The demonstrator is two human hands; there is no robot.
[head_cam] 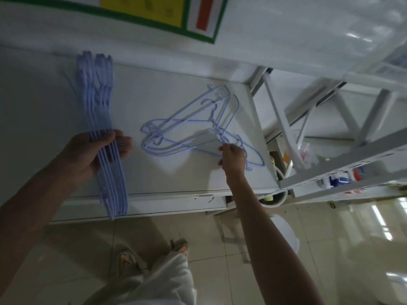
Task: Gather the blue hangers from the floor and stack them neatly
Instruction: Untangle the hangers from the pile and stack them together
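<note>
A tight bundle of several blue hangers point(100, 91) stands on edge across the white table point(171, 177), one end past its front edge. My left hand point(97, 150) is closed around the bundle's middle. To the right, a loose tangle of blue wire hangers point(189, 124) lies flat on the table top. My right hand point(232, 156) pinches this tangle at its near right corner, by the hooks.
A wall with a green-framed yellow poster point(141, 9) rises behind the table. White metal shelving point(330, 172) with small items stands at the right. A white round object point(284, 232) rests on the tiled floor beside my feet point(154, 254).
</note>
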